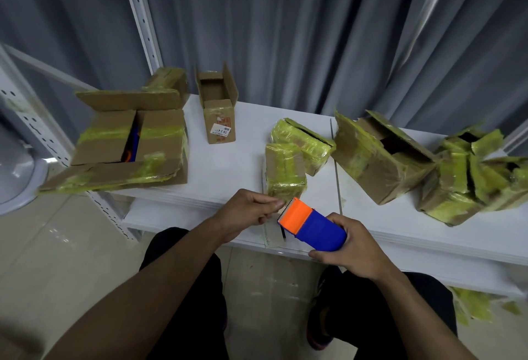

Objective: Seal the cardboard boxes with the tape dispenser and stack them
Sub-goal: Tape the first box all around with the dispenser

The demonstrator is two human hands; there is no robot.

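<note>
My right hand (pixel 350 248) grips a blue tape dispenser (pixel 314 225) with an orange head, held just above the white table's front edge (pixel 177 199). My left hand (pixel 248 211) pinches the tape end right at the dispenser's toothed tip. Just beyond them stands a small cardboard box (pixel 285 172) wrapped in yellowish tape, with a second taped box (pixel 305 142) leaning behind it. An open narrow box (pixel 218 108) with a label stands upright at the back.
A large open box (pixel 128 139) with blue and orange items inside overhangs the table's left end. Two crumpled taped boxes (pixel 380 156) (pixel 468 176) lie at the right. Grey curtains hang behind; a white perforated rack post (pixel 140 10) rises at left. Tape scraps litter the floor at right.
</note>
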